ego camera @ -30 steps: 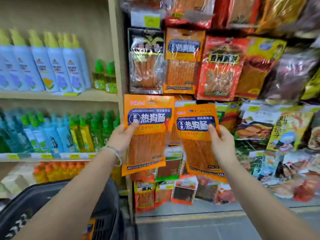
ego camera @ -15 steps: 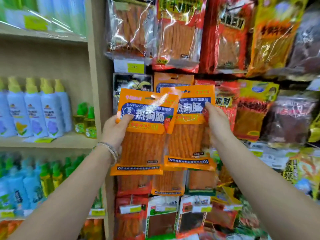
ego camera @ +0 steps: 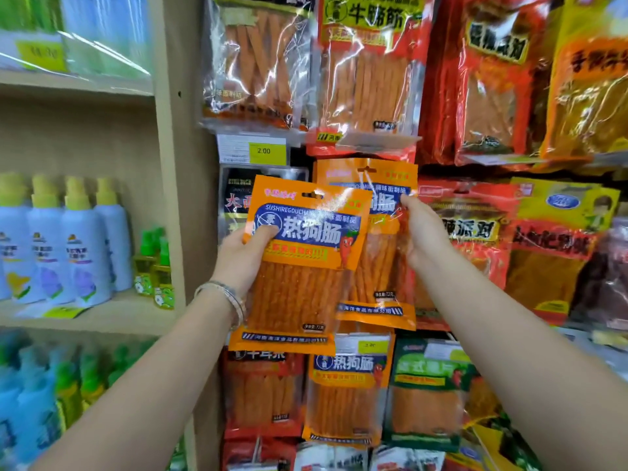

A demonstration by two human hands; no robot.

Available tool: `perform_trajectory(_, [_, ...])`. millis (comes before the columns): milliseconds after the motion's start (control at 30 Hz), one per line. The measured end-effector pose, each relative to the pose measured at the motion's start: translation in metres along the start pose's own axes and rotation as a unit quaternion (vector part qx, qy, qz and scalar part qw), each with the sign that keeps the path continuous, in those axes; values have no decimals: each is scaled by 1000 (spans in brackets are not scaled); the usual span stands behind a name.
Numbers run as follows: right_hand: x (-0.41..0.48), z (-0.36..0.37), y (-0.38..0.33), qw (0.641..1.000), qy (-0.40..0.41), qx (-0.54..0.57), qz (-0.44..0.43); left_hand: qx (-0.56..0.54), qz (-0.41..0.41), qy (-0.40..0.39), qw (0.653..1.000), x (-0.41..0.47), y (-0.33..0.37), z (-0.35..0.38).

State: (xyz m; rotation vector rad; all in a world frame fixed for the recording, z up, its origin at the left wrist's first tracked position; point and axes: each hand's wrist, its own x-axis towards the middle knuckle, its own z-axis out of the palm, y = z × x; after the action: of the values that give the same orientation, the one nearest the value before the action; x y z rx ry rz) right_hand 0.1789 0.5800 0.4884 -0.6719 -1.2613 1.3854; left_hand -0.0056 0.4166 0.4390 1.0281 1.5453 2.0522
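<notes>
Two orange snack packets are held up in front of a rack of hanging snacks in the middle of the frame. The left hand point(ego camera: 243, 258) grips the near packet point(ego camera: 302, 277) by its left edge, with the thumb laid across the blue label on the front and the fingers hidden behind. This packet tilts a little to the right, and its right side overlaps the far packet point(ego camera: 380, 266). A bracelet point(ego camera: 227, 298) sits on the left wrist, touching the near packet's lower left edge.

The right hand point(ego camera: 426, 234) pinches the far packet at its right edge, thumb tip on the front near the label and the other fingers behind it. The far packet stands higher and closer to the rack. Its hang hole is at a thin white peg point(ego camera: 366, 180); whether it is threaded on the peg cannot be told.

Above both packets hang clear bags of orange sticks point(ego camera: 258, 62), with a yellow price tag point(ego camera: 267, 152) just under them. Below, another orange packet point(ego camera: 346, 392) of the same kind hangs on the rack. Red and yellow bags point(ego camera: 492, 96) fill the right of the frame.

Left of the rack stands a pale wooden post point(ego camera: 176, 147). Further left on a shelf point(ego camera: 102, 314) stand white spray bottles point(ego camera: 83, 243) with yellow caps and small green bottles point(ego camera: 153, 266) beside the post.
</notes>
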Motion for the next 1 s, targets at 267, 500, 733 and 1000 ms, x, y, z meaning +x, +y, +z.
perform_trajectory(267, [8,-10,14,996,21,-51,-67,-1,0,0,1000,6,-4,23])
perform_trajectory(500, [-15,-21,22,977,5,-90,-195,8,4,-29,1000,6,-7,43])
perform_trajectory(733, [-19,-18,6,984,-28,-88,-150,35,143,-76,986,7,4,69])
perform_trajectory(1000, [0,-9,-14,971,-15,-101,-218,138,273,-93,948,22,39,84])
